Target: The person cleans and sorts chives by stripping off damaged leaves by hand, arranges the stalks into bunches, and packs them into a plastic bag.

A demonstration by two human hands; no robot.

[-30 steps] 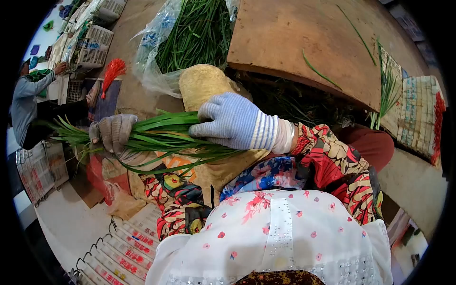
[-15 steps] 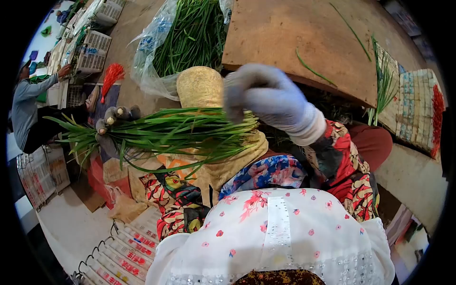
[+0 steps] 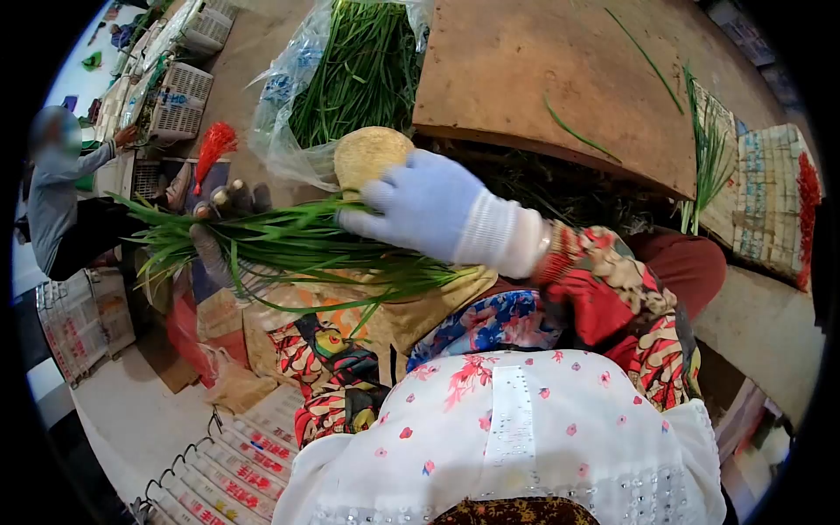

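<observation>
A bunch of long green leaves like garlic chives [image 3: 306, 249] lies sideways above my lap. Toward its left end, my left hand [image 3: 229, 223], in a dark grey glove with light fingertips, is closed around it. My right hand [image 3: 429, 206], in a pale lavender-white glove, reaches over the middle of the bunch, its thumb and fingers apart against the upper leaves. Its palm side is hidden. Just behind it stands a round yellowish block [image 3: 372, 153], partly covered by the glove. A tan cloth [image 3: 407, 311] lies under the bunch.
Ahead, a clear plastic bag [image 3: 278, 114] holds more green leaves. A brown wooden board [image 3: 560, 70] carries loose stalks. Red ties [image 3: 214, 153] hang at left, near white crates [image 3: 181, 101] and another person [image 3: 61, 192]. Wrapped bundles [image 3: 774, 192] stand at right.
My right hand has come from above the bunch's right end leftward onto its middle, its fingers opening from a curled shape. My left hand keeps hold of the bunch.
</observation>
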